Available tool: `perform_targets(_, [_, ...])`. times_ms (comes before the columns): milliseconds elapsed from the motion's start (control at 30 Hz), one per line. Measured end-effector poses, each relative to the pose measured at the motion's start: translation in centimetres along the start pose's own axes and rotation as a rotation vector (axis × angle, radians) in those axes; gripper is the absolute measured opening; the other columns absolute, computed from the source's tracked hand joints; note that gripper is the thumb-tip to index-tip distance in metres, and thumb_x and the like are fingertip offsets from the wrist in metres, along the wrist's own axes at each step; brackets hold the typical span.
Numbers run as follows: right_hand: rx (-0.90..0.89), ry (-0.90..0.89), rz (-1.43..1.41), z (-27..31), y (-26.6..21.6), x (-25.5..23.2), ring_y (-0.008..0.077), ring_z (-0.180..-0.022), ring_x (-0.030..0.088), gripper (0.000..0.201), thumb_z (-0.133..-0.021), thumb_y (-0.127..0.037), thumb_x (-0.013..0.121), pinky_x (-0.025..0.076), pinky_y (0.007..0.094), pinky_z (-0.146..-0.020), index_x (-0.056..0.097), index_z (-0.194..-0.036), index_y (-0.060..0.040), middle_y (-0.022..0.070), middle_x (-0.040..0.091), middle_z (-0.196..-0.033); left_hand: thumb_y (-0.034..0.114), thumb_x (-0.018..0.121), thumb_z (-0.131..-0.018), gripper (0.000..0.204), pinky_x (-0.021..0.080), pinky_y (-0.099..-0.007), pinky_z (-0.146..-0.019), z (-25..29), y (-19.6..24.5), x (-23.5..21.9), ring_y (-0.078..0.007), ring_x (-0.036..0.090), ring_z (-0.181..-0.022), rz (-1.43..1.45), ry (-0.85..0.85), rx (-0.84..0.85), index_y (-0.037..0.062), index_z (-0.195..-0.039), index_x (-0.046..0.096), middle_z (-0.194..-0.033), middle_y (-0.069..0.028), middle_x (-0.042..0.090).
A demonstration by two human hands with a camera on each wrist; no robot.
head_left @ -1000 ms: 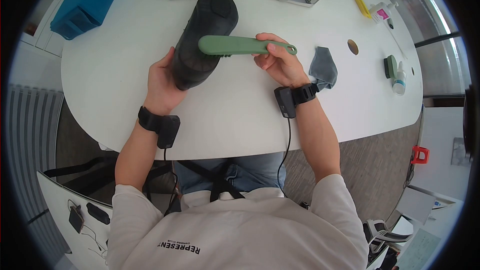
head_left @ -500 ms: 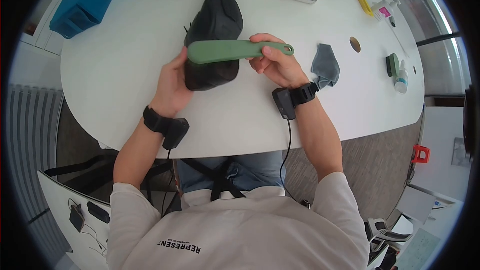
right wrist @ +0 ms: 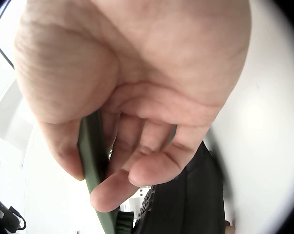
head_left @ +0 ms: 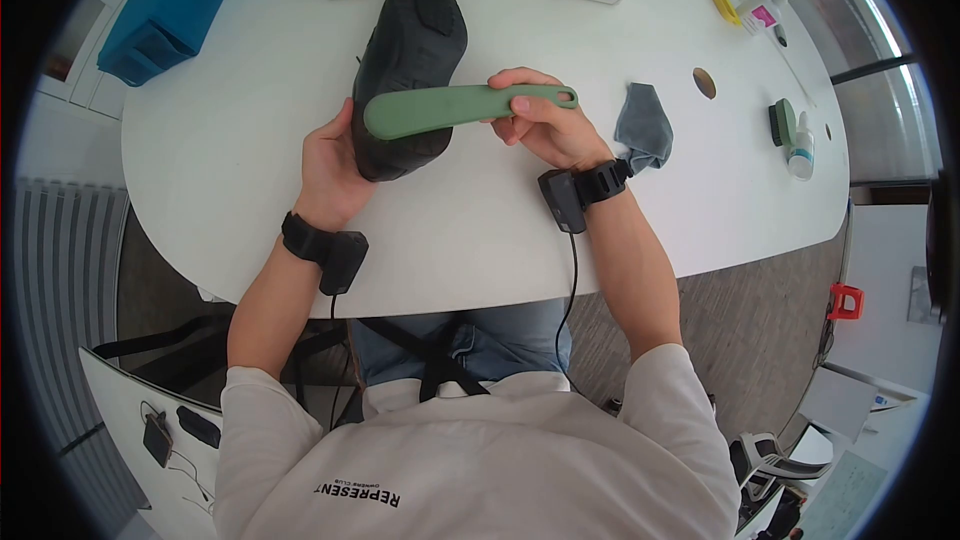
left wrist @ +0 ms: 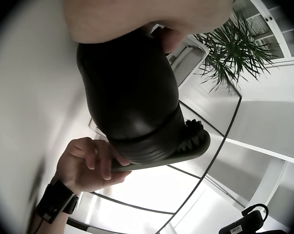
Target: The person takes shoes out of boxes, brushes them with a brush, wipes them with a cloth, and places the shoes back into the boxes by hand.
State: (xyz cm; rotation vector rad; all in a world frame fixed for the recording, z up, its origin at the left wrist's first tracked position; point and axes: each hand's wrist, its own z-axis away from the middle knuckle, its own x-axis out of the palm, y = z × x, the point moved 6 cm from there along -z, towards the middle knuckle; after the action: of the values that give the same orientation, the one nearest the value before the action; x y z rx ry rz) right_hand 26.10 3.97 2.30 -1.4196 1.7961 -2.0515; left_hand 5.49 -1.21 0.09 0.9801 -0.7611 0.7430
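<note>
Head cam: I've got L hand [head_left: 335,180] holding the black shoe [head_left: 415,30] up by its near end, over the white table [head_left: 480,240]; I'd say that steadies it w/ most of its surface exposed. R hand [head_left: 555,130] grips the green brush [head_left: 430,112] by the handle, head lying across the shoe's near part. Grey cloth [head_left: 643,125] sits just beside R hand, prob. parked within reach.

L wrist cam: fingers [left wrist: 171,40] curl round the shoe, so that grip's closed. Bristles [left wrist: 191,139] face the shoe; can't tell if they touch.

R wrist cam: thumb [right wrist: 64,151] one side of the handle, fingers the other, closed grip. Holding well back from the bristles prob. gives reach & keeps knuckles off the shoe.
</note>
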Motion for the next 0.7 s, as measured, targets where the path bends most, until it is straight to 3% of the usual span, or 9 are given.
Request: perform_targets(700, [-0.012, 0.015, -0.011, 0.6, -0.9, -1.8, 0.0163, -0.073, 0.055, 0.025, -0.083, -0.011, 0.06, 0.044, 0.0263, -0.066, 0.064, -0.104, 0.0008, 0.0135, 0.065, -0.091, 0.024, 0.034, -0.101, 0.039, 0.037, -0.041, -0.106, -0.2, 0.5, -0.9, -0.0274, 0.051, -0.12, 0.04, 0.035, 0.008, -0.0017, -0.128, 0.047, -0.131, -0.0145, 0.053])
